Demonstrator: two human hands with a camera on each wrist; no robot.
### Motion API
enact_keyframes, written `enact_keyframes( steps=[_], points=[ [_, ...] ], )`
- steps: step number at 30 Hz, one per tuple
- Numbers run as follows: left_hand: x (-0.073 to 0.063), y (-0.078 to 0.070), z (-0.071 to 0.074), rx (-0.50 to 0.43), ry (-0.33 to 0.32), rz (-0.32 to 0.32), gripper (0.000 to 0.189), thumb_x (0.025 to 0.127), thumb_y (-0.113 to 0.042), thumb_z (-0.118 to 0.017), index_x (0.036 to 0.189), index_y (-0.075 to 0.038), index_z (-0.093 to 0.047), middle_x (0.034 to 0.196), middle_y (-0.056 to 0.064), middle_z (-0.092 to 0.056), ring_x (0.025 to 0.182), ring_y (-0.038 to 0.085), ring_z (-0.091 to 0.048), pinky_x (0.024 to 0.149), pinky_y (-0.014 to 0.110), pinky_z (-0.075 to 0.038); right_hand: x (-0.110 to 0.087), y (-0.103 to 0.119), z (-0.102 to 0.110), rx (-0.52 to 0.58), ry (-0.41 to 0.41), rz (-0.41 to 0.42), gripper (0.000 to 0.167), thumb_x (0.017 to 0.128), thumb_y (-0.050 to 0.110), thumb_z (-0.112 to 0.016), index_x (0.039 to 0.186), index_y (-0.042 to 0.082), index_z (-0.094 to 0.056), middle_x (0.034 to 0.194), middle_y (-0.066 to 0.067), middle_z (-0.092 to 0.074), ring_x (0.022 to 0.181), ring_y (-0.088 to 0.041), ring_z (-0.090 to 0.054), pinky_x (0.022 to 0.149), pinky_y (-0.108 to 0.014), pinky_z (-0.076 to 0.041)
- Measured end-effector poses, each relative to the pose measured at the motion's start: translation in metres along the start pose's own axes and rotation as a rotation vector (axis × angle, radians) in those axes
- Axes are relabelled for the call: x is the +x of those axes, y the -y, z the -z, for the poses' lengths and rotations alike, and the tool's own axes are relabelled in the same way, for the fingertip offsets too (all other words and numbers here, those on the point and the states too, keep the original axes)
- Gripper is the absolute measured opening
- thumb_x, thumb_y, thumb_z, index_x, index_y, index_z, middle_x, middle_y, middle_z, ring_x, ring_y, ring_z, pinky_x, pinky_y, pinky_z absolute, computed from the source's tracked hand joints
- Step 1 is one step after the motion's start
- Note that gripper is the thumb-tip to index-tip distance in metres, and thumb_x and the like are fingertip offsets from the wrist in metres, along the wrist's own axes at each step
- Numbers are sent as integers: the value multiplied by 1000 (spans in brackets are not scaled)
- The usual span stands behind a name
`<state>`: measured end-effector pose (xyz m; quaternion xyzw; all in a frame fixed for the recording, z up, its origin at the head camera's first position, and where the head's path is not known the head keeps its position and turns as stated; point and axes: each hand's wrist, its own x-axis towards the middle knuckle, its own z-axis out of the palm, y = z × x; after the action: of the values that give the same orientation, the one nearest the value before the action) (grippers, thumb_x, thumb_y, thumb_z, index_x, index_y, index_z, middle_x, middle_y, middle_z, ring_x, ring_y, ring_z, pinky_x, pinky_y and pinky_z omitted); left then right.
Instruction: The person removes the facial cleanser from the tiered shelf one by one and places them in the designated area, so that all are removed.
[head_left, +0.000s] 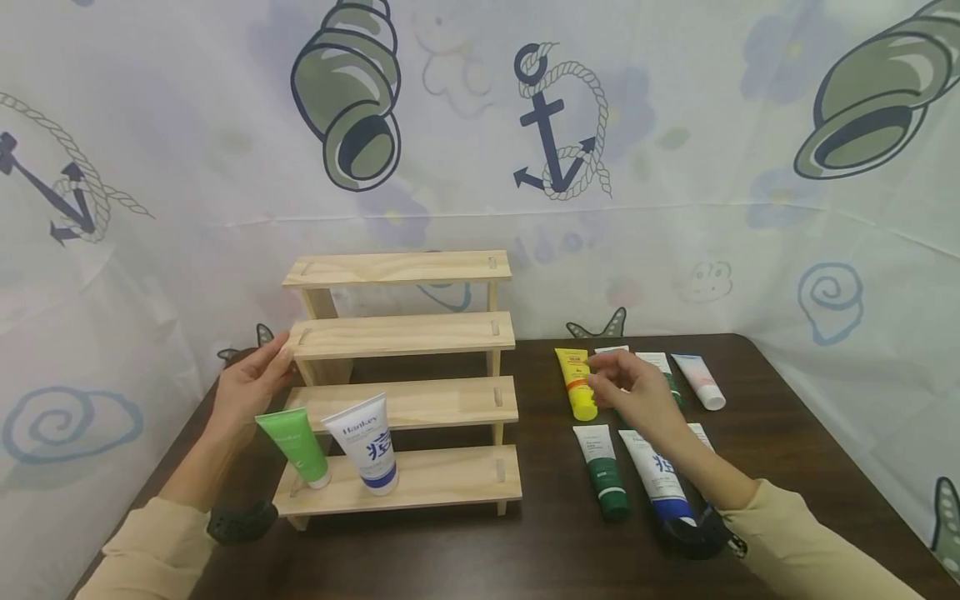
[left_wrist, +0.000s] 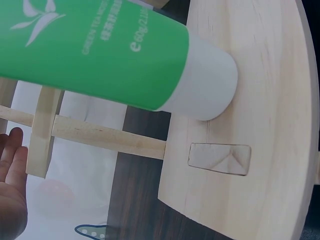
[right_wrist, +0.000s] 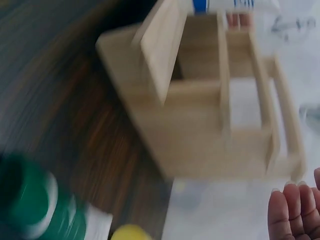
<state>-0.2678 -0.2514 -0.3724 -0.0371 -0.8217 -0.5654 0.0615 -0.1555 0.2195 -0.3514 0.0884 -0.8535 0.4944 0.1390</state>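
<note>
My left hand (head_left: 251,383) rests at the left end of a wooden four-tier shelf (head_left: 405,333), fingers extended beside the second tier from the top. On the bottom tier a green tube (head_left: 296,446) and a white-and-blue tube (head_left: 371,446) stand on their caps, leaning left; the green tube (left_wrist: 100,50) fills much of the left wrist view. My right hand (head_left: 637,392) hovers over the tubes on the right, fingers loosely bent and holding nothing. Nearest its fingertips lies a yellow tube (head_left: 576,385). The right wrist view shows its fingers (right_wrist: 295,210) blurred and unoccupied.
On the dark table (head_left: 450,558) lie a white-and-green tube (head_left: 602,471), a larger white-and-blue tube (head_left: 656,471) and a pale pink-and-white tube (head_left: 699,381). Others are partly hidden under my right arm. A patterned cloth (head_left: 675,250) hangs behind.
</note>
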Motion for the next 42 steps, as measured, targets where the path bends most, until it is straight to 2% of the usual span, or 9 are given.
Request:
enact_keyframes(
  steps=[8,13,15,22,30,32,37,42],
  points=[
    [1,0,0,26,-9,19,64,95,-46,-46,145,-9,-32,147,20,-33,124,18,-51,86,11,-46,8,35,-59,151,108,135,23,85,6,-68,107,2,-62,81,-9,-62,69,-11,-60,62,-21,-52],
    [1,-1,0,36,-11,32,64,95,-47,-46,146,-10,-32,148,19,-33,125,19,-50,87,13,-46,11,49,-94,236,157,222,25,84,2,-68,108,1,-62,85,-11,-63,76,-11,-59,66,-22,-54],
    [1,-1,0,35,-13,36,64,95,-46,-46,146,-10,-32,148,19,-33,125,19,-50,86,12,-46,12,56,-106,265,181,224,27,84,2,-68,110,2,-61,88,-11,-64,80,-11,-60,70,-23,-56],
    [1,-1,0,5,-10,37,64,95,-45,-47,146,-10,-31,149,18,-32,126,20,-49,86,11,-45,11,73,-137,369,241,142,34,84,4,-69,116,5,-59,96,-13,-63,91,-17,-62,77,-26,-56],
    [2,1,0,-36,-9,21,65,93,-44,-51,145,-8,-33,148,19,-32,115,1,-54,82,8,-45,15,82,-162,444,279,128,40,83,2,-69,120,2,-56,103,-16,-62,100,-24,-61,83,-25,-54],
    [2,1,0,-38,-9,22,64,93,-43,-51,145,-9,-33,148,19,-32,115,1,-54,83,8,-45,15,83,-167,465,286,132,41,83,2,-69,121,1,-56,105,-17,-61,102,-26,-60,85,-25,-53],
    [2,2,0,-26,-9,30,64,94,-44,-49,145,-9,-33,148,19,-32,124,15,-51,84,10,-45,15,84,-178,508,291,142,41,82,-1,-69,121,0,-56,107,-20,-61,105,-31,-59,88,-29,-53],
    [2,1,0,-24,-9,28,64,94,-44,-49,145,-9,-32,149,18,-31,124,14,-51,84,9,-45,15,84,-185,516,297,129,42,82,-1,-68,122,0,-56,110,-17,-61,103,-23,-60,90,-38,-52]
  ],
)
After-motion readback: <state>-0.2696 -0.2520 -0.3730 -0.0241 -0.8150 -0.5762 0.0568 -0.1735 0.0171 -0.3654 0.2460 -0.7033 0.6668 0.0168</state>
